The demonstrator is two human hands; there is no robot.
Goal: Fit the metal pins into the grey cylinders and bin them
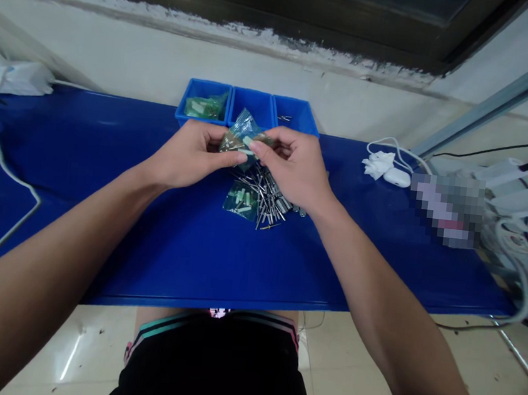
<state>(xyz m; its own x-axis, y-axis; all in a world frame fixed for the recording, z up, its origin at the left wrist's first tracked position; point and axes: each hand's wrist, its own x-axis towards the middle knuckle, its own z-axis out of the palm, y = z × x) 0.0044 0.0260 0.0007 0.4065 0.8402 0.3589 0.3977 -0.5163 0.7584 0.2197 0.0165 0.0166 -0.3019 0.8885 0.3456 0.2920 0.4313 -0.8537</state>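
Observation:
My left hand [192,154] and my right hand [296,163] both pinch a small clear plastic bag [241,133] holding pale parts, raised a little above the blue table [103,206]. Under my hands lies a pile of small metal pins [266,196]. Another little bag with pale green parts [241,200] rests at the pile's left edge. Behind stand three blue bins: the left bin [202,104] holds filled bags, the middle bin [253,105] looks bare, and the right bin [296,116] has a few metal bits.
A white cable [6,173] loops over the table's left side. A white pack [12,75] sits at the far left. A white mouse-like device [397,177] with crumpled tissue, cables and adapters lies to the right. A wall rises behind the bins.

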